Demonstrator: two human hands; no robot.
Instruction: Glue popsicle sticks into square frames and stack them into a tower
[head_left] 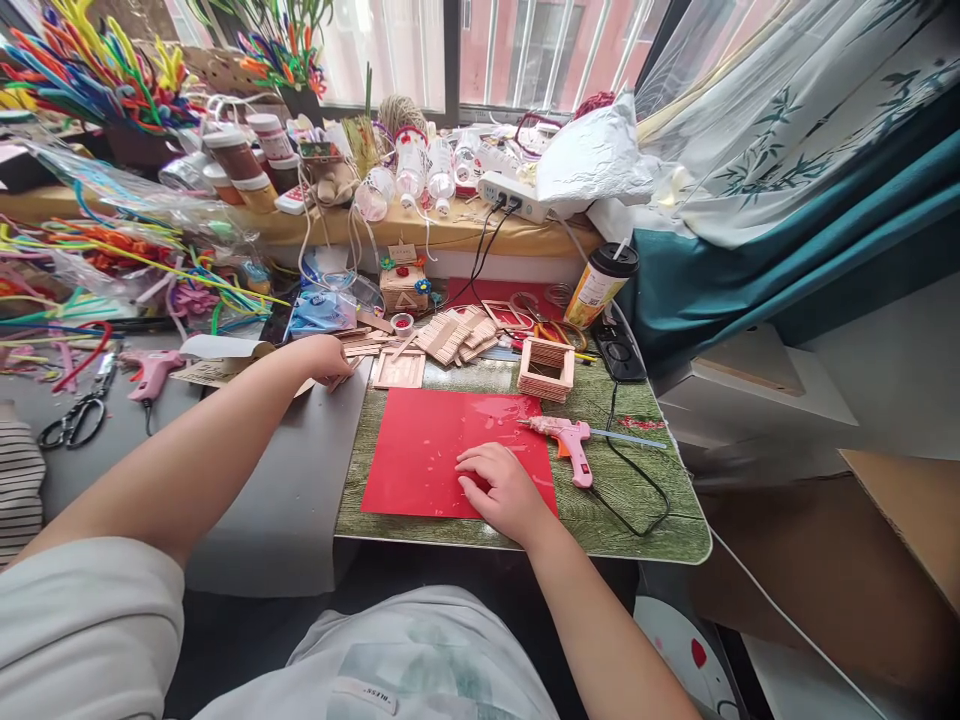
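My left hand (326,360) reaches to the far edge of the grey table, its fingers bunched on thin wooden craft sticks (342,379); how many it grips is hidden. On a red sheet (416,450) rests my right hand (501,488), palm down, fingers apart, holding nothing. A pink glue gun (574,445) lies right of that hand, its nozzle over the sheet's edge. Behind the sheet stands a square frame of stacked craft sticks (546,385). A flat square stick panel (400,368) lies near my left hand, and more stick panels (448,335) are piled behind it.
A lidded drink cup (602,285) and a black phone-like device (621,345) are at the back right. The glue gun's cord loops near the right edge. Black scissors (81,412) and another pink glue gun (152,375) lie left. A power strip (514,195) sits on the sill.
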